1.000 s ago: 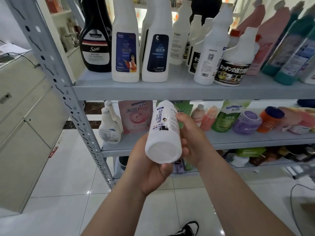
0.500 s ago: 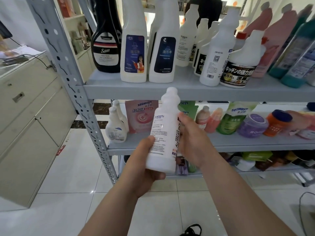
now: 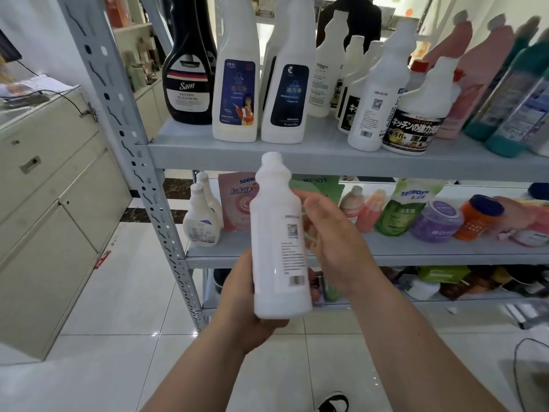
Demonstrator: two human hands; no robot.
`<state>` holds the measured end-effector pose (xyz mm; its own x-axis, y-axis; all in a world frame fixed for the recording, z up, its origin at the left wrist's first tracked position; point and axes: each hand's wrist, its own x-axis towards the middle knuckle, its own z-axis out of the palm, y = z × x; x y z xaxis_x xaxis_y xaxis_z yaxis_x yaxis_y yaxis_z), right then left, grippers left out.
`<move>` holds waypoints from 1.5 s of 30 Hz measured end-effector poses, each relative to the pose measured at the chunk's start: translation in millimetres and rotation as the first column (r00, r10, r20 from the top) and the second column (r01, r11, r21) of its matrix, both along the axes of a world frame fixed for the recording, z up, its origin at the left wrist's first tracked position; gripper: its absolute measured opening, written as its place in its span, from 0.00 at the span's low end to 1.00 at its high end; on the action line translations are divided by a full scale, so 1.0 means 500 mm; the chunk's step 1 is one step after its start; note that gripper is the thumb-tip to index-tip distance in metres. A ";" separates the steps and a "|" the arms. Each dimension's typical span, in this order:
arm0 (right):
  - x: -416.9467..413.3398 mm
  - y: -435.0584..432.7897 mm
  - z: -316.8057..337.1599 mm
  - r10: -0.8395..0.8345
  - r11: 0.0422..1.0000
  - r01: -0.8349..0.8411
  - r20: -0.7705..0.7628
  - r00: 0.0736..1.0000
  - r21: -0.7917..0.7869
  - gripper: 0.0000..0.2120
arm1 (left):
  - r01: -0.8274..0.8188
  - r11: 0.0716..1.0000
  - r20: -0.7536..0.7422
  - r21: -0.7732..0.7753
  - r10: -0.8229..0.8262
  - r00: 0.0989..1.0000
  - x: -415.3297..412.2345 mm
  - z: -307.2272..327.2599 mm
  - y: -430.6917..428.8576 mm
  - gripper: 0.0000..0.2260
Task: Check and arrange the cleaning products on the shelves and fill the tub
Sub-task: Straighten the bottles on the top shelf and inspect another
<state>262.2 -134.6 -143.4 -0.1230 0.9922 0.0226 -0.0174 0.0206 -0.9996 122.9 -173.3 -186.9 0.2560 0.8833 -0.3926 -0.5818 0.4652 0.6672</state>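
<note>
Gripping the base of an upright white bottle [image 3: 277,233], the left hand [image 3: 246,307] wraps its fingers round the bottom from below. The right hand [image 3: 332,239] is open beside the bottle's right side, fingers spread; whether they touch is unclear. Behind stands a grey shelf [image 3: 326,156] with a black bottle [image 3: 189,81] and white spray bottles [image 3: 237,84] on top, pouches [image 3: 401,212] and jars [image 3: 439,221] on the level below.

A shop or stockroom: grey metal shelves [image 3: 326,156] crowded with labelled cleaning bottles [image 3: 236,93], white tiled floor [image 3: 124,292], beige cabinets [image 3: 44,203] at left.
</note>
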 end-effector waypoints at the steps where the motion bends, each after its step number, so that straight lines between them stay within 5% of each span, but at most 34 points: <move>1: 0.002 0.000 0.001 0.011 1.000 -0.011 -0.004 1.000 0.009 0.21 | 0.030 1.000 0.088 0.003 -0.031 0.996 -0.007 -0.004 0.001 0.11; 5: 0.004 -0.006 0.003 0.015 1.000 -0.014 -0.036 0.999 0.025 0.13 | 0.053 0.997 0.122 0.050 -0.059 0.991 -0.013 -0.009 0.007 0.11; 9: 0.000 -0.008 -0.008 0.034 0.999 -0.034 -0.028 0.999 0.005 0.30 | -0.035 0.992 -0.157 0.124 0.054 0.986 -0.002 0.005 0.008 0.17; 12: -0.008 -0.003 -0.025 -0.027 1.000 0.027 -0.053 0.998 0.010 0.32 | -0.040 0.940 -0.372 0.340 0.174 0.912 0.003 0.022 -0.010 0.06; 16: -0.001 0.004 -0.023 -0.180 0.980 0.134 -0.357 0.917 -0.150 0.31 | -0.001 0.884 -0.407 0.468 0.216 0.887 0.007 0.029 -0.027 0.07; 21: 0.028 0.007 -0.008 -0.134 0.981 0.022 -0.594 0.793 -0.192 0.24 | 0.060 0.833 -0.379 0.550 0.185 0.907 0.010 0.050 -0.027 0.12; 26: 0.012 0.020 0.005 -0.155 0.986 0.103 -0.497 0.854 -0.129 0.29 | 0.138 0.807 -0.546 0.574 0.252 0.799 0.006 0.062 -0.014 0.24; 29: 0.007 0.036 0.031 -0.144 0.985 0.167 -0.355 0.924 0.037 0.28 | 0.157 0.798 -0.626 0.582 0.317 0.712 0.013 0.084 0.008 0.29; 32: 0.019 0.054 0.087 -0.013 0.992 0.047 -0.270 0.963 0.120 0.26 | 0.138 0.756 -0.653 0.640 0.440 0.616 0.019 0.105 0.046 0.28; 37: 0.094 0.070 0.237 0.028 0.978 -0.027 -0.003 1.000 0.208 0.23 | 0.134 0.639 -0.597 0.758 0.594 0.539 0.040 0.172 0.104 0.29; 45: 0.218 0.067 0.352 -0.029 0.896 0.048 -0.049 0.998 0.441 0.29 | 0.315 0.312 -0.429 0.896 0.787 0.443 0.107 0.272 0.211 0.32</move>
